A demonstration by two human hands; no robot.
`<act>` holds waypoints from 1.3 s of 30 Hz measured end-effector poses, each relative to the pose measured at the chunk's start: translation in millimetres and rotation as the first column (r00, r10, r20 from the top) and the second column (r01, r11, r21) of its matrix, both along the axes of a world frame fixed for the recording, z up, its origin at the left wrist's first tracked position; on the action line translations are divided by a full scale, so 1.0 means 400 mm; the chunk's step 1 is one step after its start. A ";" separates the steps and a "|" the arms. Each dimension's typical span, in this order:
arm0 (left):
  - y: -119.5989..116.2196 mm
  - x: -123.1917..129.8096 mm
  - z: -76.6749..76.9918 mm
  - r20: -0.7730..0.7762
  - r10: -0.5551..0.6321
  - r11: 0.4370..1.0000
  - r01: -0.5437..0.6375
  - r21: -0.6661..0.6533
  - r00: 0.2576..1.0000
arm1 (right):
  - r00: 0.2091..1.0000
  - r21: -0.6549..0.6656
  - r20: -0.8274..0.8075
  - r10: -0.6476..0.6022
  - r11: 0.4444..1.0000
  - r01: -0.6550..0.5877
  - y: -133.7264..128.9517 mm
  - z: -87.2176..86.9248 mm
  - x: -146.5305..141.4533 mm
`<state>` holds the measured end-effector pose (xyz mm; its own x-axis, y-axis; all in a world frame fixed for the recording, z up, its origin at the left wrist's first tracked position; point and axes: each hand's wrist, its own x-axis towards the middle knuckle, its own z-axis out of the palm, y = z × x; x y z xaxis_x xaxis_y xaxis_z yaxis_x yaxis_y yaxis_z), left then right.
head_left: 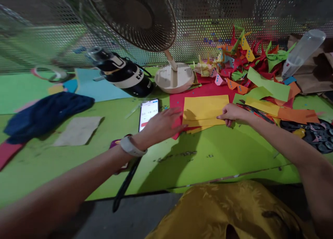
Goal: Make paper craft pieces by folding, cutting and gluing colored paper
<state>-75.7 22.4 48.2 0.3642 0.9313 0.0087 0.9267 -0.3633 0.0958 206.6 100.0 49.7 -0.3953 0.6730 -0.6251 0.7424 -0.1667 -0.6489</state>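
A yellow sheet of paper [205, 107] lies on red paper [203, 89], with more yellow strips under its near edge. My right hand [230, 114] pinches the sheet's near right corner between thumb and fingers. At the sheet's left side, my left hand [166, 122] is spread, fingers stretched out; its fingertips reach the near left corner, though whether they touch is unclear. A white band [133, 146] circles my left wrist. Just beyond that wrist lies a phone [148, 110] showing a timer, partly covered by the hand.
A fan [173, 77] and a black bottle [130, 77] stand at the back. Several folded paper pieces [239, 63] are heaped at the back right, beside a clear bottle [303, 53]. Dark blue cloth [49, 112] and a beige paper [78, 130] lie on the left of the green table [208, 162].
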 end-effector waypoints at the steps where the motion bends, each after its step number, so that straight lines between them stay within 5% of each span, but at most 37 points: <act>1: 0.016 0.020 0.020 0.018 0.043 0.999 -0.043 0.003 0.999 | 1.000 -0.001 0.000 0.000 1.000 0.000 0.001 0.000 0.000; 5: 0.083 0.152 0.060 0.217 0.112 0.940 -0.032 -0.339 0.970 | 1.000 0.001 0.006 -0.008 1.000 0.008 0.001 -0.001 0.000; 8: 0.122 0.227 0.042 0.346 0.295 0.764 -0.002 -0.646 0.891 | 1.000 0.001 0.008 -0.019 1.000 0.019 -0.001 -0.002 -0.002; 13: 0.154 0.230 -0.003 0.362 0.399 0.615 0.046 -0.787 0.842 | 0.999 -0.019 -0.003 -0.039 0.999 0.039 -0.003 -0.004 -0.003; 20: 0.145 0.172 -0.003 0.317 0.484 0.571 -0.020 -0.821 0.815 | 0.999 -0.024 -0.023 -0.040 0.999 0.040 -0.006 -0.009 0.002; 29: 0.109 -0.011 0.007 0.223 0.519 0.574 -0.144 -0.806 0.825 | 1.000 0.017 -0.005 0.016 1.000 -0.016 0.004 -0.017 0.011; 33: 0.105 -0.037 0.037 0.189 0.555 0.588 -0.222 -0.777 0.810 | 0.990 0.180 0.102 0.094 0.977 -0.111 -0.003 -0.012 0.005; 39: 0.080 0.024 0.085 0.359 0.563 0.717 -0.224 -0.660 0.744 | 0.975 0.514 0.219 0.039 0.845 -0.150 -0.030 0.003 -0.009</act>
